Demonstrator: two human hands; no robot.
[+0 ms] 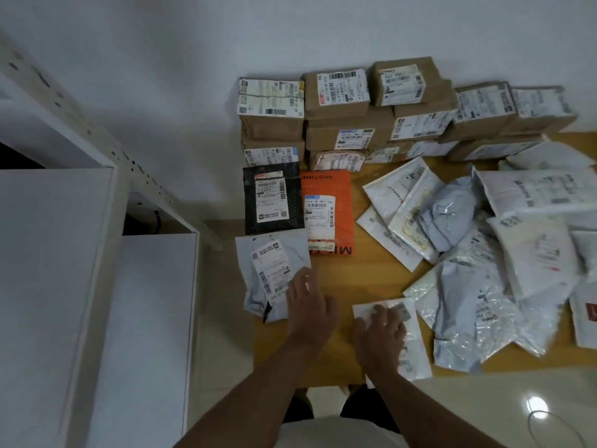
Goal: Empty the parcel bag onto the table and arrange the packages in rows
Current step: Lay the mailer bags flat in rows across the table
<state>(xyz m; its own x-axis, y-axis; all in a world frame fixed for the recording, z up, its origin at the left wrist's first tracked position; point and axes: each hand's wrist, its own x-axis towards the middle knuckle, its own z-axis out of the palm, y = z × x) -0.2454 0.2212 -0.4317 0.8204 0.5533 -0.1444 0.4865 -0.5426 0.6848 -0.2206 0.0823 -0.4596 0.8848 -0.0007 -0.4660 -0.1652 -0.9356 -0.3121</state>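
Your left hand [307,305] lies flat and spread, fingers wide, with the fingertips on the lower right corner of a grey mailer [274,270] at the near left of the wooden table [371,270]; it grips nothing. Your right hand [381,331] is also open, palm down and fingers splayed, pressing on a white mailer [410,350] that sits near the table's front edge, its label partly under your fingers.

Beyond the grey mailer a black mailer [273,198] and an orange mailer [329,211] lie side by side, touching, both with labels facing up. Behind them, cardboard boxes [339,105] stand stacked in a row along the white wall [161,59], several layers high, labels turned toward you.

To your right a loose heap of white and pale grey mailers [484,253] covers the table, overlapping at all angles, some crumpled; the far right of the heap is blurred and you cannot tell the single pieces apart there. The parcel bag itself cannot be picked out in this view.

A white shelf unit [80,253] stands just beside the table on your left
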